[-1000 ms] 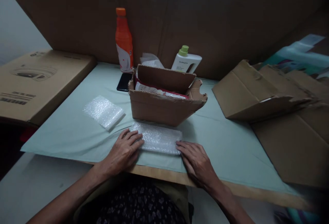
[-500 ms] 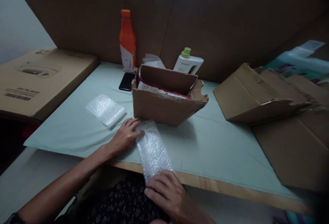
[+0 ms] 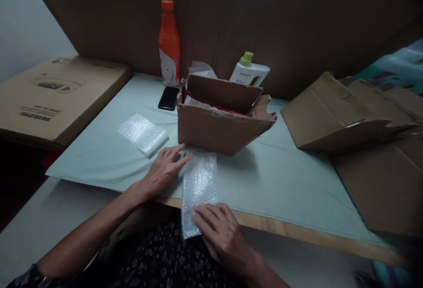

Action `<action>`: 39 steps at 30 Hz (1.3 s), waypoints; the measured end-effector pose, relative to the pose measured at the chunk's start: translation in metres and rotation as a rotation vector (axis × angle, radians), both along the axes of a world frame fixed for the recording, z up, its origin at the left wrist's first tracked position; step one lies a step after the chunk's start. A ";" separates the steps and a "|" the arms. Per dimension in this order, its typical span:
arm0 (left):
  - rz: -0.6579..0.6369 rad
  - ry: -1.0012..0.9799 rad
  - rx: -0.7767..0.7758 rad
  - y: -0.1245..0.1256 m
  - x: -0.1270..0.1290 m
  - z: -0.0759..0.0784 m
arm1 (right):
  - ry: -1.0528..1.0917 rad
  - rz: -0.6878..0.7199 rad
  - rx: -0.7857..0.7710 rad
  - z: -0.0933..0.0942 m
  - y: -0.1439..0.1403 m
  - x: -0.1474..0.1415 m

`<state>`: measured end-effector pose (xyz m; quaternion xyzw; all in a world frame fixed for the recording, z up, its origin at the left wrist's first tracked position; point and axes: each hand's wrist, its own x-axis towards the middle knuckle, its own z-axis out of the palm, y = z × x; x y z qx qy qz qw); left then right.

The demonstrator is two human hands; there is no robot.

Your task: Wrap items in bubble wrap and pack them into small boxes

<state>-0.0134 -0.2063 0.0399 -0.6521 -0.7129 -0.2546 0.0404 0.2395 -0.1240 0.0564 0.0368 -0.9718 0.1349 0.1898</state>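
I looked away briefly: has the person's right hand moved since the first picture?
Yes: judged against the middle cardboard box, the right hand has moved left and nearer the camera, to the table's front edge.

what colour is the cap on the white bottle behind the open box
Light green; the cap shows in the head view, the only one.

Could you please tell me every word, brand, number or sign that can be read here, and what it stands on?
None can be read with certainty.
White bottle: label print too small and blurred.
Flat carton: printed lines, too blurred.
Orange bottle: no legible wording on its label.
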 end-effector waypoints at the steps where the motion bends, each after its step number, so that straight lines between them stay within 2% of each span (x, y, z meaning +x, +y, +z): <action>1: 0.066 -0.075 0.011 -0.011 0.004 0.002 | 0.010 -0.001 -0.018 0.001 -0.005 -0.003; 3: 0.192 -0.249 -0.016 -0.026 0.012 0.006 | 0.016 -0.004 -0.045 0.001 -0.012 -0.008; 5: 0.277 -0.348 -0.087 -0.028 0.021 0.010 | -0.003 0.003 -0.057 -0.001 -0.016 -0.011; 10: 0.305 -0.245 -0.174 0.008 0.034 0.009 | -0.006 -0.016 0.001 -0.004 -0.006 -0.001; 13: 0.303 -0.221 -0.200 0.019 0.034 0.009 | 0.055 -0.048 -0.062 -0.004 0.003 0.008; 16: 0.240 -0.288 -0.099 0.003 0.031 0.018 | 0.116 -0.067 -0.268 -0.003 0.005 0.006; 18: 0.109 -0.410 -0.024 -0.020 0.031 0.030 | 0.147 -0.110 -0.408 -0.003 0.005 -0.001; 20: -0.042 -0.574 -0.032 -0.044 0.035 0.042 | 0.140 -0.173 -0.516 -0.003 0.004 -0.008; 22: -0.112 -0.687 -0.090 -0.061 0.044 0.049 | 0.097 -0.254 -0.605 -0.001 0.005 -0.015; 24: -0.047 -0.707 -0.105 -0.066 0.055 0.046 | 0.033 -0.343 -0.686 0.000 0.007 -0.020; 26: 0.082 -0.684 -0.088 -0.060 0.063 0.036 | -0.032 -0.415 -0.730 0.001 0.010 -0.023; 29: 0.220 -0.660 -0.087 -0.042 0.065 0.020 | -0.024 -0.468 -0.653 0.002 0.013 -0.020; 33: 0.248 -0.601 -0.038 -0.027 0.061 0.008 | 0.193 -0.487 -0.287 0.006 0.007 -0.009; 35: 0.220 -0.564 -0.021 -0.024 0.060 0.004 | 0.189 -0.388 -0.165 0.008 0.003 -0.007; 37: 0.218 -0.518 -0.012 -0.025 0.060 0.003 | 0.094 -0.260 -0.105 0.008 0.000 -0.011; 39: 0.232 -0.456 0.023 -0.029 0.061 0.005 | 0.009 -0.197 -0.079 0.006 0.001 -0.019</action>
